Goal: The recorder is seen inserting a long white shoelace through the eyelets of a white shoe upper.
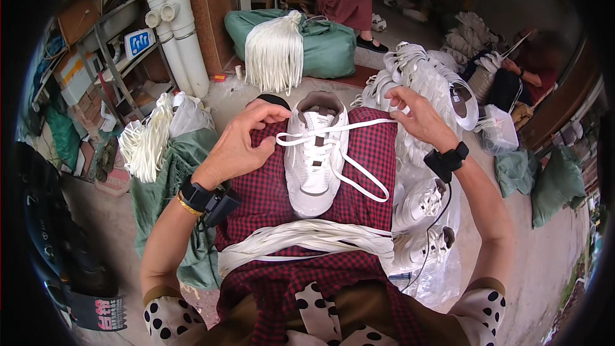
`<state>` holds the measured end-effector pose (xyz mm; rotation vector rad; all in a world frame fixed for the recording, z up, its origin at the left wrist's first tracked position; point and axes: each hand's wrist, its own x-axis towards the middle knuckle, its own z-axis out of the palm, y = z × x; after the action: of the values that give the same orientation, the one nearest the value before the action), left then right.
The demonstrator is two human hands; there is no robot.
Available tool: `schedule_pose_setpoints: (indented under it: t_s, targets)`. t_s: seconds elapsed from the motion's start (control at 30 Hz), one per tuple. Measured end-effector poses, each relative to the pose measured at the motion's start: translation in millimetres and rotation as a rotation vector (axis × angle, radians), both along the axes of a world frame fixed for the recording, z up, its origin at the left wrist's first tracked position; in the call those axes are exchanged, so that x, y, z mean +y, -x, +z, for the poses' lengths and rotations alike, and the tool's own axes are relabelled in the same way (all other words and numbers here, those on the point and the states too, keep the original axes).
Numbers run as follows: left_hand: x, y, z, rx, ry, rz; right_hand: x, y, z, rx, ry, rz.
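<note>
On my lap, over a red-and-black checked cloth (250, 186), lies a white sneaker (309, 176) with its toe toward me. A white shoelace (365, 125) is threaded through its upper eyelets. My right hand (419, 118) pinches one end, pulling it out to the right. Left of the shoe, my left hand (240, 138) has thumb and fingers apart, close beside a lace loop (282, 138); whether the thumb touches it is hard to tell. Another loop of lace droops over the shoe's right side. A bundle of white laces (307, 238) lies across my lap.
Several white shoes (419, 205) are piled along my right side. More laces (147, 144) sit on a green sack at left, and a lace bundle (275, 51) hangs over another green sack (330, 45) ahead. Two other people sit farther back. A cable (442, 218) trails from my right wrist.
</note>
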<state>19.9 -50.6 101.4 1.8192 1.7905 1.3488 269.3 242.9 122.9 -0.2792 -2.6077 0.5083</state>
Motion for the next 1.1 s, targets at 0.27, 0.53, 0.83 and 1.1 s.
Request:
schedule_pose_setpoints:
  t_s: [0.27,0.53,0.83,1.1]
  targets:
    - [34,-52,5,0.475,-0.108,0.01,-59,50,6,-0.229,0.127,0.282]
    - [56,-52,3,0.52,-0.113,0.135,-53,52,-2,-0.283,0.203,0.25]
    - [65,-44,15,0.5,-0.172,0.093,-53,52,-10,-0.218,0.146,0.226]
    - [85,-37,18,0.447,0.046,0.013,-52,48,-21,-0.079,0.148,0.283]
